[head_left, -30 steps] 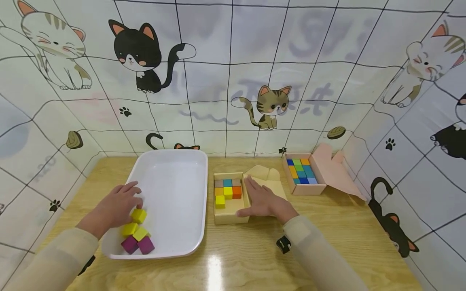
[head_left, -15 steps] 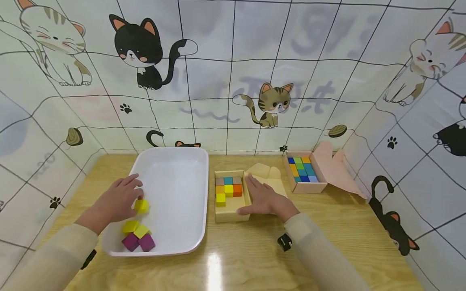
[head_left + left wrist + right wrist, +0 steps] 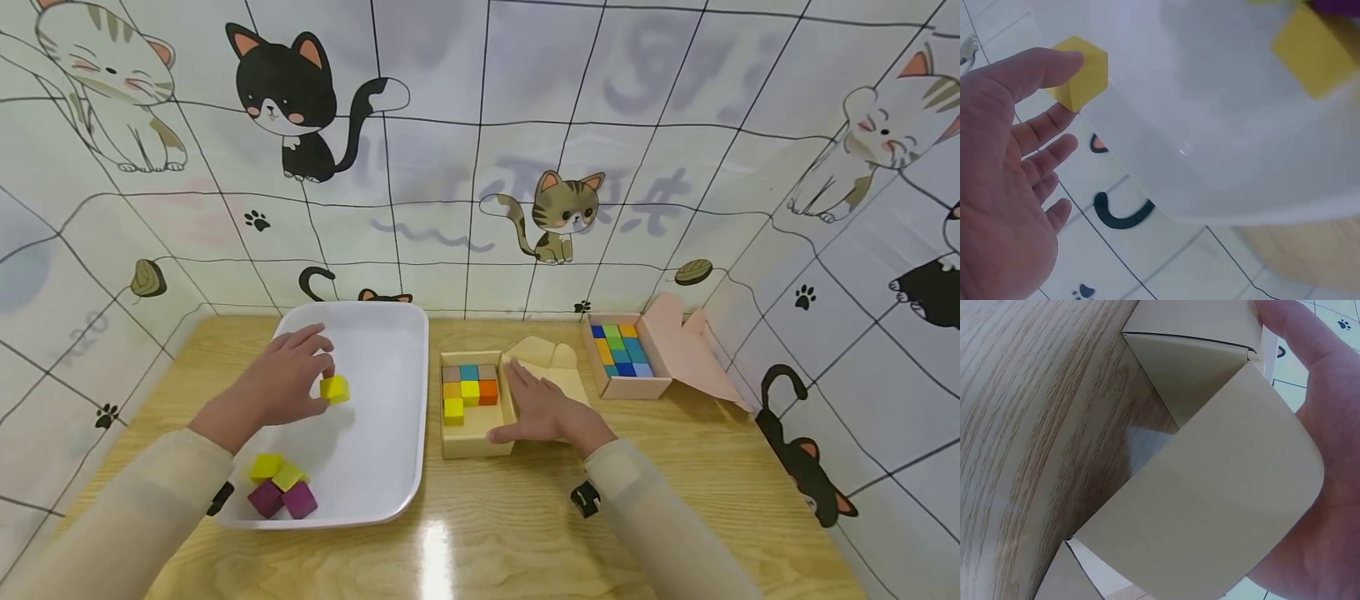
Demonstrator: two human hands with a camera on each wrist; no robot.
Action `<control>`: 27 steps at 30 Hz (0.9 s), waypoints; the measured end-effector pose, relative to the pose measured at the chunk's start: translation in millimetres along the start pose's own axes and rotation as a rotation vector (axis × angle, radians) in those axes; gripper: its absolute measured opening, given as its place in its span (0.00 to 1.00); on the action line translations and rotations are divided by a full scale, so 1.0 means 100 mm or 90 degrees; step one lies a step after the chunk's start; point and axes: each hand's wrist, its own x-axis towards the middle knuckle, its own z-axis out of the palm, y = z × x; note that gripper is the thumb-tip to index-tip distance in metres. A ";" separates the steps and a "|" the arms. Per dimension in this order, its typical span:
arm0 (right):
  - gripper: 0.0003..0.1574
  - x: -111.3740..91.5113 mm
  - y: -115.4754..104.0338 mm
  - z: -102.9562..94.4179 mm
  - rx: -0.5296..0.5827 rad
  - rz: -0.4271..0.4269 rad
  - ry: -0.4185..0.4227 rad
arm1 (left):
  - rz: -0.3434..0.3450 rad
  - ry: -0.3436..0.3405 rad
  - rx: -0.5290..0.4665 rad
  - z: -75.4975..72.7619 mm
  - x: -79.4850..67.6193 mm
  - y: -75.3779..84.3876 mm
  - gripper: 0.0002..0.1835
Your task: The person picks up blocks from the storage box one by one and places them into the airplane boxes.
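My left hand (image 3: 288,383) pinches a yellow cube (image 3: 335,389) between thumb and fingers, above the white tray (image 3: 378,467). The left wrist view shows the thumb across this cube (image 3: 1091,75), the other fingers loosely bent. Two yellow cubes (image 3: 266,467) and two purple cubes (image 3: 300,500) lie at the tray's near left corner. My right hand (image 3: 547,414) rests along the right wall of a cream cardboard box (image 3: 476,450), fingers stretched out and thumb at the front corner. Several cubes fill the box's back part, with a yellow cube (image 3: 453,412) at the left wall.
The cream box's lid (image 3: 566,379) is folded out to the right, partly under my right hand. Farther right, a pink box (image 3: 633,390) full of blue, green and orange cubes has its lid open. Cat-printed walls (image 3: 435,167) border the wooden table (image 3: 510,525).
My left hand has lifted the yellow cube away from the other cubes and carried it up and right over the tray. The right hand stays at the cream box.
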 end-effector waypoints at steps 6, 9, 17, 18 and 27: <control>0.73 0.01 -0.03 -0.01 0.007 0.000 -0.003 | 0.024 0.016 -0.021 -0.06 0.24 0.23 0.12; 0.73 0.01 -0.03 -0.01 0.006 0.002 -0.005 | 0.042 0.022 -0.024 -0.08 0.35 0.37 0.11; 0.73 0.01 -0.01 0.01 0.000 0.009 -0.007 | 0.070 -0.016 -0.014 -0.12 0.68 0.77 0.13; 0.74 0.01 -0.01 0.01 -0.001 0.011 -0.009 | 0.074 -0.023 -0.011 -0.11 0.72 0.81 0.14; 0.75 0.03 -0.02 0.01 -0.005 0.027 -0.011 | 0.104 -0.079 -0.016 0.06 0.98 1.13 0.13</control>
